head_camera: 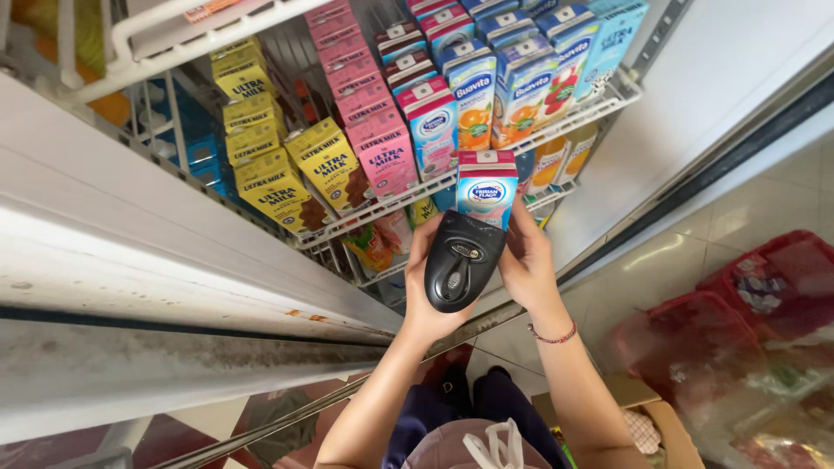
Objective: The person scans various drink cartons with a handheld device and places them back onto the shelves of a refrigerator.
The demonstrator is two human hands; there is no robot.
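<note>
Bright, even daylight, sharp at centre.
Glare whitens the upper right wall [738,78]; wide-angle bending and soft blur mark the edges.

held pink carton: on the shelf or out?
Out. The pink carton sits in the right hand, in front of the wire shelf.

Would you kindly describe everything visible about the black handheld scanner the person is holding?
The scanner is a glossy black plastic handheld unit with a rounded, tapering body, a small oval badge and a grey button on its upper face. The left hand grips it from below, and the right hand touches its side. Its wider end points at a small pink-and-white drink carton before the wire shelf.
</note>
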